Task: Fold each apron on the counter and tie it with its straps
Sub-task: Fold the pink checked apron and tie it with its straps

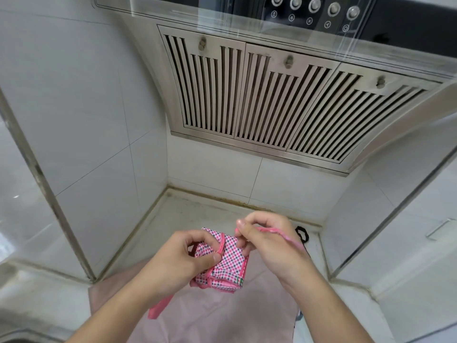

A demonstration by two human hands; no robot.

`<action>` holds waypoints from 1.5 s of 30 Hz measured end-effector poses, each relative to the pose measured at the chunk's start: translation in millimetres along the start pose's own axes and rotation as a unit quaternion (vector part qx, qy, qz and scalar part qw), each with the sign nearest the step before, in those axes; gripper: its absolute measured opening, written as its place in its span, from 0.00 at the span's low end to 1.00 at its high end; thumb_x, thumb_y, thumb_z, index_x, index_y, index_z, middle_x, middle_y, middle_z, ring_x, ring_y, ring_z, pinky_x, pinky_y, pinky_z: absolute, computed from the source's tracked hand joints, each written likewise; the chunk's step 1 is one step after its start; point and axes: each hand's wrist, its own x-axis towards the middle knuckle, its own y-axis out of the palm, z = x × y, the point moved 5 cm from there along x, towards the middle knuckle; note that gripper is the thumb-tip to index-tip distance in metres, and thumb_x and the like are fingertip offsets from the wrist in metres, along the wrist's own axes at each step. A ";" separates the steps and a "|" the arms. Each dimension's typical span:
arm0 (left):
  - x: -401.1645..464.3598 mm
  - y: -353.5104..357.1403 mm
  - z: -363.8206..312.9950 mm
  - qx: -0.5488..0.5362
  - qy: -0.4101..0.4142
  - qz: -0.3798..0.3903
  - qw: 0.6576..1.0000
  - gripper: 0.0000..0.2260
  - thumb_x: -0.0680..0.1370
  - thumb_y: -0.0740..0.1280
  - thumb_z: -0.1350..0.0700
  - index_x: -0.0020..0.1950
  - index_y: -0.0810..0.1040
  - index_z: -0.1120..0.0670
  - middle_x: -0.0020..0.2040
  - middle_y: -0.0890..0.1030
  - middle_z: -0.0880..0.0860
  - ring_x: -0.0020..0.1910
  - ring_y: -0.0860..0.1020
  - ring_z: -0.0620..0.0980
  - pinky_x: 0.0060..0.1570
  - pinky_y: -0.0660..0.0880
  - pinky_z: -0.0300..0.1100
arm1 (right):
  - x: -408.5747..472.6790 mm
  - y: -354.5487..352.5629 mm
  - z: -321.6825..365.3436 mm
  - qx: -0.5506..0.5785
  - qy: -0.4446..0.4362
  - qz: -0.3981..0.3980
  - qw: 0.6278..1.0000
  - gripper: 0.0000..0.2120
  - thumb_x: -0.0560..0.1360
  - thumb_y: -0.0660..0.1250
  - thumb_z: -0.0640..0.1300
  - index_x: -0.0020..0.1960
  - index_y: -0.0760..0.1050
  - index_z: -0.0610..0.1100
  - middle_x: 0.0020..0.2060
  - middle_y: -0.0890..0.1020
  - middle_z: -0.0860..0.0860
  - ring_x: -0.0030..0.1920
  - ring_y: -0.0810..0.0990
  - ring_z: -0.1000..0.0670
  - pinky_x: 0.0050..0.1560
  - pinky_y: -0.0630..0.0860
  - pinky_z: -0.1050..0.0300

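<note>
Strap-tying time on the checked bundle!

Nearest, under both wrists, a pale pink apron [217,315] lies flat and unfolded on the table [197,209]. Between the hands sits the checked apron [226,263], folded small: soft, light cloth, likely to spring open unless pinned. The left hand [180,258] pinches the wrapped strap against it; the right hand [269,241] pinches the loose pink strap [289,237], the obvious place to pull. Beyond the right hand, a black cord [302,234]; beyond that, tiled walls and a steel range hood [267,100].
</note>
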 end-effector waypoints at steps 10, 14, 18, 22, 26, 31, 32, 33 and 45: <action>-2.0 -4.4 2.4 -0.008 -0.011 -0.023 1.000 0.04 0.76 0.78 0.58 0.49 0.86 0.54 0.45 0.79 0.74 0.37 0.80 0.60 0.41 0.79 0.61 | -12.4 -15.7 -6.3 0.261 0.002 -0.136 0.956 0.15 0.74 0.71 0.29 0.60 0.77 0.35 0.56 0.80 0.38 0.42 0.83 0.41 0.38 0.81 0.48; -7.2 2.1 -7.5 -0.039 -0.017 -0.011 0.999 0.02 0.78 0.75 0.62 0.47 0.86 0.56 0.36 0.79 0.66 0.25 0.80 0.59 0.24 0.79 0.51 | -13.1 -14.3 -10.8 0.066 0.025 -0.189 0.979 0.08 0.77 0.66 0.28 0.51 0.75 0.39 0.46 0.82 0.39 0.36 0.84 0.45 0.37 0.82 0.51; -9.2 4.4 -12.2 -0.060 -0.001 -0.030 0.998 0.02 0.78 0.74 0.65 0.47 0.85 0.60 0.34 0.77 0.62 0.24 0.77 0.53 0.25 0.73 0.39 | -16.7 -10.2 -16.3 -0.132 0.017 -0.213 0.968 0.06 0.77 0.73 0.42 0.45 0.76 0.49 0.42 0.81 0.53 0.43 0.80 0.53 0.44 0.73 0.63; -8.3 4.8 -8.4 -0.058 0.016 -0.010 0.998 0.04 0.77 0.76 0.64 0.48 0.84 0.56 0.37 0.80 0.59 0.34 0.77 0.54 0.37 0.73 0.49 | -20.1 11.9 -0.1 -0.209 -0.108 -0.066 0.970 0.17 0.76 0.74 0.42 0.59 0.79 0.60 0.55 0.78 0.60 0.60 0.76 0.59 0.57 0.71 0.69; -11.7 6.8 -9.6 -0.108 0.021 0.031 0.993 0.11 0.76 0.76 0.67 0.53 0.77 0.57 0.46 0.83 0.60 0.42 0.82 0.58 0.44 0.77 0.55 | -11.4 17.8 -3.7 -0.135 -0.038 0.046 0.989 0.11 0.82 0.68 0.41 0.59 0.85 0.53 0.54 0.85 0.56 0.57 0.83 0.54 0.58 0.77 0.60; -14.0 -0.9 -11.0 -0.176 -0.010 0.025 0.984 0.25 0.73 0.78 0.66 0.66 0.76 0.48 0.55 0.84 0.67 0.54 0.84 0.69 0.55 0.82 0.63 | -11.4 18.0 -24.6 0.180 0.118 0.078 0.974 0.21 0.85 0.57 0.49 0.53 0.87 0.42 0.52 0.87 0.41 0.53 0.84 0.42 0.61 0.77 0.45; -13.6 -2.4 -11.9 -0.173 -0.009 0.017 0.985 0.25 0.74 0.77 0.66 0.68 0.78 0.49 0.56 0.84 0.66 0.55 0.84 0.67 0.56 0.82 0.61 | -12.7 21.1 -29.5 0.229 0.139 0.064 0.961 0.20 0.84 0.57 0.47 0.52 0.87 0.41 0.52 0.87 0.40 0.54 0.84 0.40 0.64 0.77 0.42; -13.4 -3.2 -14.3 -0.167 -0.007 0.009 0.986 0.23 0.74 0.76 0.66 0.67 0.79 0.53 0.57 0.85 0.65 0.55 0.85 0.65 0.57 0.83 0.58 | -14.9 25.8 -33.9 0.260 0.154 0.056 0.952 0.18 0.83 0.58 0.42 0.53 0.87 0.39 0.53 0.86 0.38 0.56 0.84 0.37 0.67 0.77 0.38; -7.6 -2.7 -14.7 -0.296 -0.080 -0.040 0.951 0.18 0.75 0.73 0.67 0.64 0.79 0.64 0.59 0.84 0.68 0.55 0.84 0.68 0.55 0.83 0.56 | -21.9 47.5 -36.5 0.116 0.059 -0.036 0.991 0.10 0.78 0.74 0.37 0.56 0.84 0.49 0.51 0.88 0.51 0.54 0.87 0.52 0.53 0.83 0.55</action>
